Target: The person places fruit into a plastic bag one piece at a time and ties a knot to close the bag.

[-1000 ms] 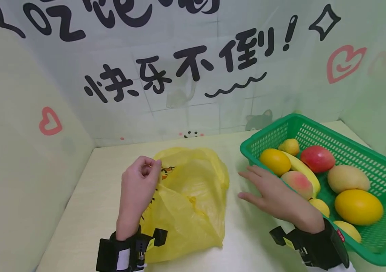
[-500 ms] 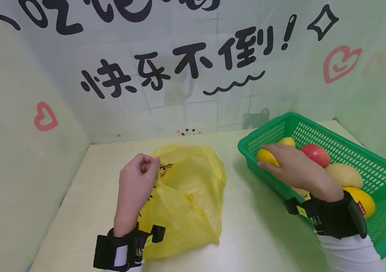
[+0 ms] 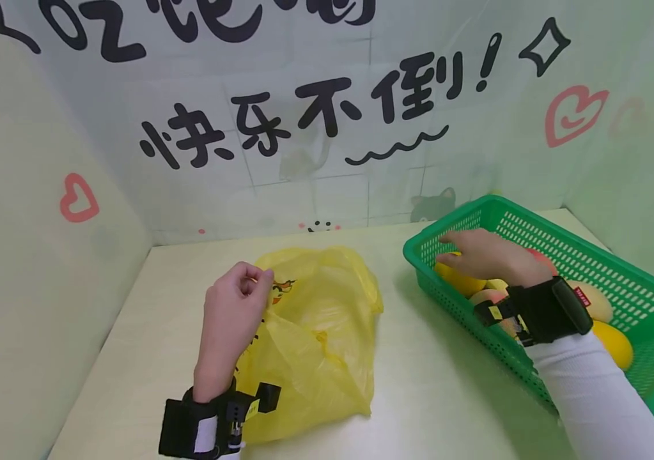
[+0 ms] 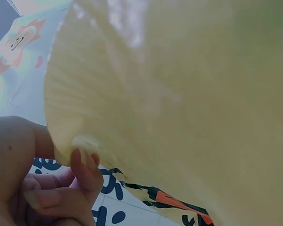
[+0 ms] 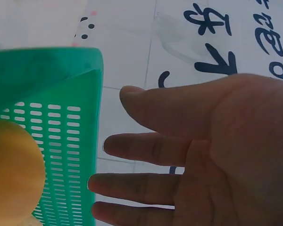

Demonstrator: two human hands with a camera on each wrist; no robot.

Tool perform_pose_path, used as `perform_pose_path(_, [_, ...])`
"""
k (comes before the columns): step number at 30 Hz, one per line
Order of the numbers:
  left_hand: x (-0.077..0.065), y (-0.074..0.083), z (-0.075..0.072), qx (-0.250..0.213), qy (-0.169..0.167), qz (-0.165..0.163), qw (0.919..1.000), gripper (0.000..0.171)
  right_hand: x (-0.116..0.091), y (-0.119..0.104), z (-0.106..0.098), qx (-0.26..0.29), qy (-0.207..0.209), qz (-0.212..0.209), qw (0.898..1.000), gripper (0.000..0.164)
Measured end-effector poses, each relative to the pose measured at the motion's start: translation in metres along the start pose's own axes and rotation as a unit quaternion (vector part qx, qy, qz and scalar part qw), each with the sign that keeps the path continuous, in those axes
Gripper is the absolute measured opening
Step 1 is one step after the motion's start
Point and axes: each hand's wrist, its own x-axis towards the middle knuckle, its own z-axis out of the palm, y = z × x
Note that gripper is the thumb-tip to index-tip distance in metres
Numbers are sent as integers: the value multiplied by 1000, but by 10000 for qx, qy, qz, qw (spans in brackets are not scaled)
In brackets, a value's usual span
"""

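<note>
My left hand [image 3: 233, 319] pinches the edge of a thin yellow plastic bag [image 3: 309, 377] between thumb and fingers. Close up in the left wrist view, the bag's film [image 4: 179, 103] fills most of the frame, its edge between thumb and fingertips. My right hand [image 3: 490, 255] is over the far left end of a green perforated basket [image 3: 643, 294], fingers extended and holding nothing. Just below it lies an oval yellow fruit [image 3: 459, 279]. In the right wrist view the spread fingers [image 5: 137, 188] are apart from that fruit [image 5: 14, 174].
More fruit lies in the basket: a pinkish peach [image 3: 484, 296], a tan round fruit [image 3: 596, 301], a red one [image 3: 544, 259] and another yellow one [image 3: 614, 345], partly hidden by the right arm. A printed wall covering [image 3: 303, 191] stands behind the pale table [image 3: 419, 396].
My right hand has moved from beside the basket to over its far left end, its fingers now lifted above the yellow fruit. The left hand keeps its pinch on the bag.
</note>
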Motion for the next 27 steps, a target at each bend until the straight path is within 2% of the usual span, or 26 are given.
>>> perform_pose_path(5, [1, 0, 0, 31, -12, 41, 10000, 21, 15, 9, -5, -179, -423, 272, 9986, 55])
perform_pose_path(12, [0, 0, 0, 48, -1, 38, 10000, 22, 27, 14, -2, 2, -793, 299, 9964, 57])
perform_pose_path(19, [-1, 0, 1, 52, -5, 90, 9999, 21, 34, 25, 5, -115, -818, 90, 9965, 53])
perform_pose_path(27, [-1, 2, 1, 79, -63, 56, 9999, 21, 35, 41, 15, 242, -1069, 322, 9935, 67])
